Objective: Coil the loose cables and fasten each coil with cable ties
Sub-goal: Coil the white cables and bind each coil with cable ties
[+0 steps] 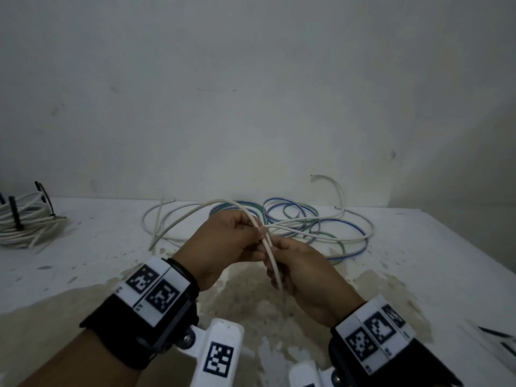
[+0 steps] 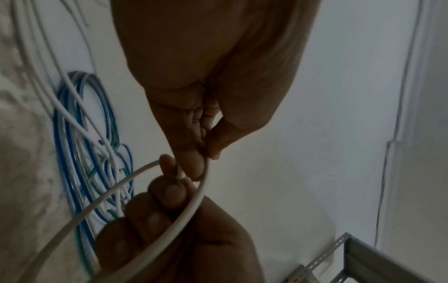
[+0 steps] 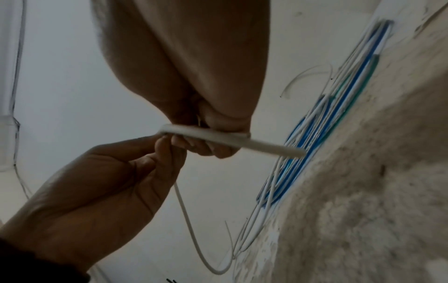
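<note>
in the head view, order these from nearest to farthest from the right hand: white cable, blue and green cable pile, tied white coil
1. white cable: pinched in the right hand itself.
2. blue and green cable pile: on the table just beyond the hand.
3. tied white coil: far left edge of the table.

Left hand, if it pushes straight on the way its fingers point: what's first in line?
Probably the right hand: the left hand points at it, both pinching the same thin white cable. Depth is unclear.

Bare workroom: stained table (image 1: 83, 275), metal shelving (image 2: 378, 254)
</note>
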